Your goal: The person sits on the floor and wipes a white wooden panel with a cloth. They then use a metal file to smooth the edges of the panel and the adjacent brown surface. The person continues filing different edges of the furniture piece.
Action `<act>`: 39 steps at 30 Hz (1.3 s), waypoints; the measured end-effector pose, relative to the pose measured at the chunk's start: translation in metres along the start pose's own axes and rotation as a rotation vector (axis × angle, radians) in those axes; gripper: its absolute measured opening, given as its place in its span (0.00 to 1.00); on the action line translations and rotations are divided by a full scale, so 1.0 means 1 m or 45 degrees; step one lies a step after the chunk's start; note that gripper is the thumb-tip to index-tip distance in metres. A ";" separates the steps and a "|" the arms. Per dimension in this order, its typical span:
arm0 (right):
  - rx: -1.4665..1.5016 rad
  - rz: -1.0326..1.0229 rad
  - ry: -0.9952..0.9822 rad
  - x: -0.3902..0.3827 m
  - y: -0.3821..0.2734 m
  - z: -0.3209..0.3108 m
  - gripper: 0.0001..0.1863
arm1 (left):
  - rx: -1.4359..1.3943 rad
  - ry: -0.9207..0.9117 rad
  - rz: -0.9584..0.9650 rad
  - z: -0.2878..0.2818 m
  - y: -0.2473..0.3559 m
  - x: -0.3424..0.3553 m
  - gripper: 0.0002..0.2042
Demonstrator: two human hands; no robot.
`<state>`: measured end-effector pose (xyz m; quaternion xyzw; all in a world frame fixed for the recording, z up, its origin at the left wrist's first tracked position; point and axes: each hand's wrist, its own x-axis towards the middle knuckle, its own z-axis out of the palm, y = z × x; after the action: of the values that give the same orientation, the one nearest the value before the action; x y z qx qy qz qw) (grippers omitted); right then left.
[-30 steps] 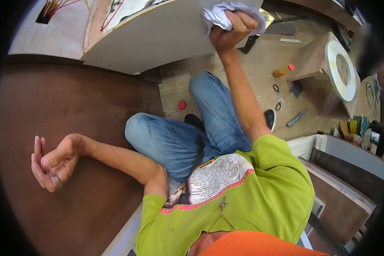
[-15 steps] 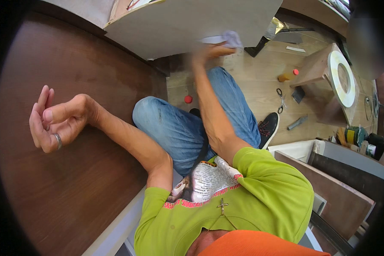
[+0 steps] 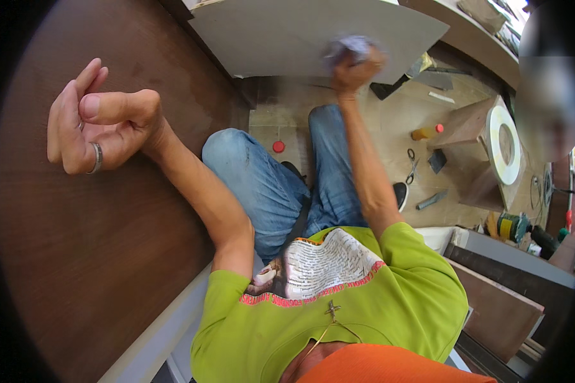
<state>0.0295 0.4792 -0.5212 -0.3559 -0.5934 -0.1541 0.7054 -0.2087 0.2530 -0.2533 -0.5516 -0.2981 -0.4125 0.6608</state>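
My right hand [image 3: 359, 71], blurred by motion, grips a crumpled pale cloth [image 3: 348, 47] against the face of a grey panel [image 3: 268, 39]. Part of the cloth hides behind the fingers. Over at the left, my left hand [image 3: 102, 121] hovers before a dark brown wood panel [image 3: 108, 242]. Its fingers are loosely curled with the thumb across in front of them, and nothing shows in its grasp. A ring sits on one finger.
Between my knees and the grey panel lies a red cap [image 3: 278, 147]. On the floor to the right are scissors [image 3: 412, 167], an amber bottle [image 3: 427, 132] and a grey-handled tool [image 3: 432, 200]. A wooden box [image 3: 476, 137] carries a tape roll [image 3: 496, 137]. Boards [image 3: 492, 306] stand at lower right.
My right hand has swept rightward with the cloth across the grey panel. My left hand has risen a little in view, its fingers still curled. The whole view has shifted slightly.
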 end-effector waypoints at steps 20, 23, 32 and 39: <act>0.417 -1.204 -0.897 0.099 -0.057 0.037 0.11 | -0.020 -0.023 -0.139 -0.002 0.010 -0.002 0.05; 0.419 -1.144 -0.811 0.146 0.001 -0.013 0.17 | -0.043 0.027 -0.186 -0.002 0.012 0.002 0.06; 0.552 -1.188 -0.895 0.136 -0.062 0.014 0.15 | -0.035 0.021 -0.141 -0.006 0.012 0.014 0.07; 0.687 -1.232 -1.046 0.116 -0.121 0.061 0.16 | -0.083 0.013 -0.217 -0.005 0.016 0.008 0.06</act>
<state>-0.0637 0.4600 -0.3701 0.1074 -0.9222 -0.1511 0.3392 -0.1911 0.2471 -0.2549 -0.5432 -0.3270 -0.4796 0.6066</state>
